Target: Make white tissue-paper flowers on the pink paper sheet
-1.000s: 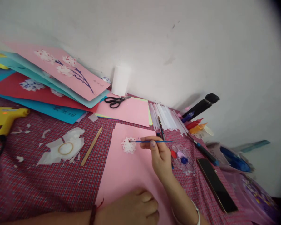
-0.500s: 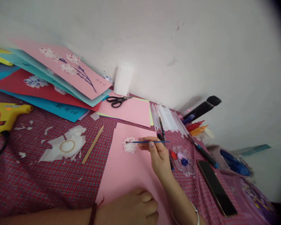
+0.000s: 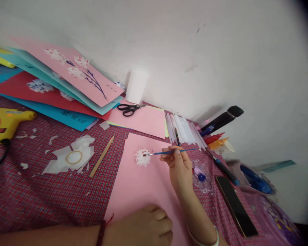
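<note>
My right hand pinches a thin blue paintbrush by its handle. The brush tip is over a round cluster of white paper bits with red specks on a pink sheet; whether it touches cannot be made out. My left hand lies on the lower part of that sheet, fingers loosely bent, with no object seen in it. Just right of my right hand, a clear paint palette holds lilac and dark blue paint; the hand partly covers it.
Left are a yellow glue gun, paper scraps with a ring, a wooden stick and stacked flower cards. Scissors lie on spare paper. Rightward are white sticks, paint bottles, a blue-handled tool and a phone.
My right hand has shifted right with the paintbrush, drawing its tip from the cluster's left side toward its right side. The red paint is now mostly covered. My left hand stays put.
</note>
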A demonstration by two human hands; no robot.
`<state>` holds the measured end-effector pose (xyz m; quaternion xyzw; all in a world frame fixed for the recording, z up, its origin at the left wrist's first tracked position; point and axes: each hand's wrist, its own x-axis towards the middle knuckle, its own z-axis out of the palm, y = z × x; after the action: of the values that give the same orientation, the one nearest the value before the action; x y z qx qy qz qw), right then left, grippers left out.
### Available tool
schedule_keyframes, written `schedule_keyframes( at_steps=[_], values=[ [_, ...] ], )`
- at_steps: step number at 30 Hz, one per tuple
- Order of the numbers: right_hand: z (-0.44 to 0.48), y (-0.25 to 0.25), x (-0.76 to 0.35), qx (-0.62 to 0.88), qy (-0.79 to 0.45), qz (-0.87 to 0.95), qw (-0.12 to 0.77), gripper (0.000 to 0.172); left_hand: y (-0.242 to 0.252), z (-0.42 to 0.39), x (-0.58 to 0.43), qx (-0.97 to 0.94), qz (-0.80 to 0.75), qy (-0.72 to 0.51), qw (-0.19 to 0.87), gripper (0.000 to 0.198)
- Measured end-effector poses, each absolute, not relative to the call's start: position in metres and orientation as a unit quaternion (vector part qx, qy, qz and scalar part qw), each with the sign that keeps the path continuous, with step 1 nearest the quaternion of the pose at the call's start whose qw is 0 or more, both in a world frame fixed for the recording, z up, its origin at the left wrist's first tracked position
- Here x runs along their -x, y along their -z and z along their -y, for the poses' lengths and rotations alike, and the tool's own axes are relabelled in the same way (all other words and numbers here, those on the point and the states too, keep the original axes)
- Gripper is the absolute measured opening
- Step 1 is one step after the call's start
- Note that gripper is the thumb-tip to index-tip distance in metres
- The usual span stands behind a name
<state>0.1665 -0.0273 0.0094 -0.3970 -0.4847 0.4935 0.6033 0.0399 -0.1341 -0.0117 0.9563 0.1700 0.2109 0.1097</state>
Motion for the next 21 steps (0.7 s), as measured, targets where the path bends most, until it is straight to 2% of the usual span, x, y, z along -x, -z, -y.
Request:
schedule_keyframes(
  at_steps=[4, 10, 16, 21],
  values=[
    [0.026, -0.007, -0.165, 0.409, -0.498, 0.489, 0.588, 0.015, 0.015, 0.134, -0.041, -0.957, -0.165, -0.208, 0.117, 0.013],
    [0.025, -0.008, -0.164, 0.422, -0.479, 0.455, 0.620, 0.016, 0.014, 0.134, -0.041, -0.958, -0.167, -0.201, 0.116, 0.014],
    [0.021, -0.003, -0.160, 0.447, -0.486, 0.459, 0.595, 0.021, 0.013, 0.134, -0.041, -0.957, -0.171, -0.206, 0.108, 0.013],
    [0.016, -0.030, -0.190, 0.438, -0.426, 0.452, 0.650, 0.021, 0.002, 0.133, -0.039, -0.963, -0.166, -0.182, 0.112, 0.014]
  ],
)
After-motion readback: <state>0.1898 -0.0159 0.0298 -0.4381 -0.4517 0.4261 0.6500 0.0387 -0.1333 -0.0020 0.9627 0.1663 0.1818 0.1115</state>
